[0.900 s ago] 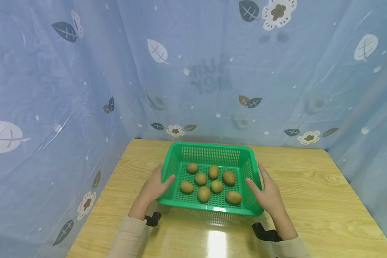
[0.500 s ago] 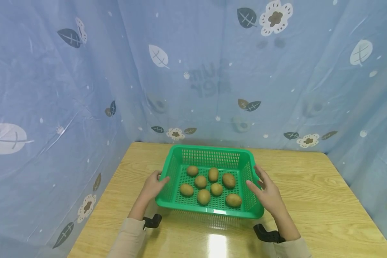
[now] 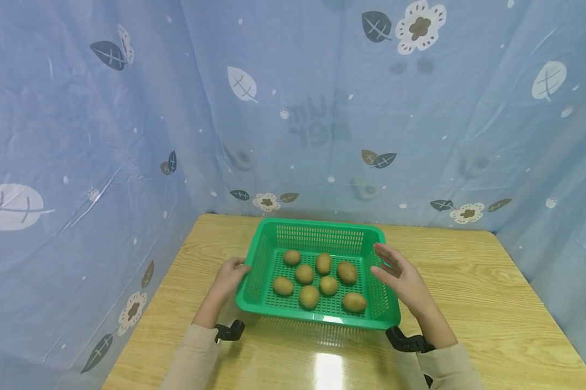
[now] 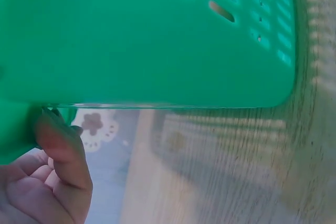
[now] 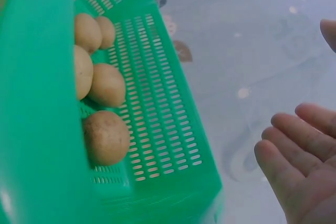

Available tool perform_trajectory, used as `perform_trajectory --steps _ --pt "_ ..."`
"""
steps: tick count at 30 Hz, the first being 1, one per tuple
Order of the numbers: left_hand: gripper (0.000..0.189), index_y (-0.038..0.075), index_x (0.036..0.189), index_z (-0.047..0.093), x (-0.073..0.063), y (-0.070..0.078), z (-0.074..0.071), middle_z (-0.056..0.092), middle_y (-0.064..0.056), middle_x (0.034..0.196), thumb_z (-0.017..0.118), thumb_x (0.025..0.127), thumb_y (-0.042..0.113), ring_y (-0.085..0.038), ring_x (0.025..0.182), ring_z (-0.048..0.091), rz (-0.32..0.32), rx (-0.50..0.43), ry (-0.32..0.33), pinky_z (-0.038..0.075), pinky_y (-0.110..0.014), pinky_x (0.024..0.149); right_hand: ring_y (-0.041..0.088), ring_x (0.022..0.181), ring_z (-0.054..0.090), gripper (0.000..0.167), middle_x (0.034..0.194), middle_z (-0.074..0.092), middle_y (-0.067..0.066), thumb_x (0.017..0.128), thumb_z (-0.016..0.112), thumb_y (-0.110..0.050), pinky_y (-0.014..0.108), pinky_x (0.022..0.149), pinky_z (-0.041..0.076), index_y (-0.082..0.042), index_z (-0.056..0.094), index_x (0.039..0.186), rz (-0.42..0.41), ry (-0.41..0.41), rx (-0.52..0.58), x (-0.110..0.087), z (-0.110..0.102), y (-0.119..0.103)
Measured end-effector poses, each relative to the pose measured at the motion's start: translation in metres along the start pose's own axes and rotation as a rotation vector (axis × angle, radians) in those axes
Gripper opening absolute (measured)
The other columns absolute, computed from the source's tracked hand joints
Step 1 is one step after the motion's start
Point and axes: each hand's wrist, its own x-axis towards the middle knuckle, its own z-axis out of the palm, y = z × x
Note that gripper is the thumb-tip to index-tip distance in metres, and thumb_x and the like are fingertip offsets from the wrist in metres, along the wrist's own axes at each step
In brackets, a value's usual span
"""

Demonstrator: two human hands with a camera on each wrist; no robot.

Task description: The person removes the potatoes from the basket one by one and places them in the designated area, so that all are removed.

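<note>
A green plastic basket (image 3: 317,318) with slotted walls stands on the table in the head view, and several potatoes (image 3: 304,274) lie spread in one layer on its floor. At the basket's left side my left hand (image 3: 228,280) grips the rim, its fingers curled at the outer edge in the left wrist view. My right hand (image 3: 404,281) hovers over the right rim, fingers and thumb spread with nothing between them. In the right wrist view, this hand's open palm (image 5: 310,182) is apart from the basket wall, and the near wall hides some of the potatoes.
The wooden table (image 3: 468,292) extends on both sides of the basket. Behind it and along the sides hangs a blue curtain (image 3: 322,70) with leaf and flower prints. Black camera mounts (image 3: 230,330) sit on both wrists.
The right hand has let go of the right rim and lifted inward above it. The left thumb has drawn back outward to the left rim. Basket and potatoes stay in place.
</note>
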Motion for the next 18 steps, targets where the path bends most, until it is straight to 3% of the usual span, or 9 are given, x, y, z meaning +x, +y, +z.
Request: perform_trajectory --steps 12,18 --pt "0.037 -0.008 0.125 0.048 0.004 -0.006 0.000 0.060 -0.020 0.109 0.047 0.095 0.015 -0.023 0.090 0.065 -0.030 -0.170 -0.051 0.057 -0.037 0.077 0.039 0.137 0.028 0.059 0.150 0.030 0.023 0.095 0.057 -0.012 0.011 0.100 0.038 -0.002 0.028 0.146 -0.040 -0.105 0.090 0.023 -0.003 0.011" --pt "0.035 -0.007 0.122 0.049 0.006 -0.010 -0.002 0.060 -0.020 0.107 0.048 0.095 0.014 -0.024 0.089 0.065 -0.021 -0.209 -0.066 0.057 -0.037 0.078 0.022 0.137 0.037 0.060 0.149 0.032 0.023 0.094 0.058 -0.009 0.016 0.104 0.037 0.001 0.029 0.145 -0.056 -0.166 0.113 0.038 -0.007 0.021"
